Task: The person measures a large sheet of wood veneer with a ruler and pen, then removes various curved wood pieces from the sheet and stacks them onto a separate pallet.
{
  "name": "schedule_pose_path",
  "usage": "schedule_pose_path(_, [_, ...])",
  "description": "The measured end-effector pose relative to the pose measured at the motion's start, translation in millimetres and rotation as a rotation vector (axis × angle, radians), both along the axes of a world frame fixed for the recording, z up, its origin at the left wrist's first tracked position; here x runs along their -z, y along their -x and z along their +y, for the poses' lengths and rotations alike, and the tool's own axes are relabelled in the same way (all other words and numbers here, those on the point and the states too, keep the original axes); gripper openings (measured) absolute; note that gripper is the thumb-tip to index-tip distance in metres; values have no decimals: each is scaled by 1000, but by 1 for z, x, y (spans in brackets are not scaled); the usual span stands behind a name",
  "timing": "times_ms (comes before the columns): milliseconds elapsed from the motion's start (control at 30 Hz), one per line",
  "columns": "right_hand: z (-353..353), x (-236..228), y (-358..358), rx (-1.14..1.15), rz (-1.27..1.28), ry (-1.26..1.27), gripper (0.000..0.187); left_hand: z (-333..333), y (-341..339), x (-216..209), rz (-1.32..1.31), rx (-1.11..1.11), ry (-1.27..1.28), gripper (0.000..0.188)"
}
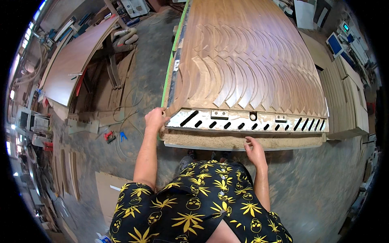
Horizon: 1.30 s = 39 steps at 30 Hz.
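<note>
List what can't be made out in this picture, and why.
All in the head view:
Left hand: its own back hides the palm.
Right hand: the view from above doesn't settle whether its fingertips touch the bench.
Wooden panel: far end cut off by the top edge.
Lit screen: too small to read.

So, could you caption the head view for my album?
Left hand at the corner, right hand by the front edge of a table bearing curved wooden pieces.

black shirt (pixel 190 204) — yellow leaf-and-skull print, brown wood-grained panel (pixel 239 16), black-slotted white rail (pixel 235 120), green edging (pixel 166 83)
</note>
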State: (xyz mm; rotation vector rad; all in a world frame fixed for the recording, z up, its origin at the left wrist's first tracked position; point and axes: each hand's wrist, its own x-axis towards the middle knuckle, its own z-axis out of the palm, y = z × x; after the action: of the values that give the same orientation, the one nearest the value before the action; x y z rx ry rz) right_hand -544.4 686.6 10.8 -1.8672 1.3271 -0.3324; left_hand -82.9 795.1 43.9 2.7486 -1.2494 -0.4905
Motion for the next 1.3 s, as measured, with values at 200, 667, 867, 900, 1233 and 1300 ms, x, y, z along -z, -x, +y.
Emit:
schedule_pose_path(200, [0,0,7,20,0,21,36,-23,26,-2,-188,135,110,69])
schedule_pose_path(667, [3,9,69,190,-20,29,40,-161,153,41,-169,396,322,37])
schedule_pose_path(867, [-4,7,80,223,8,-29,39,-165,153,44,-133,371,318,37])
schedule_pose_path(900, [-5,7,79,215,11,-22,39,-165,154,43,-113,368,300,37])
schedule_pose_path(1233, [-8,3,67,189,-72,-49,40,-163,134,43,-119,324,182,39])
schedule_pose_path(1300, [-5,3,66,195,-89,-82,40,-156,124,45,-127,290,195,38])
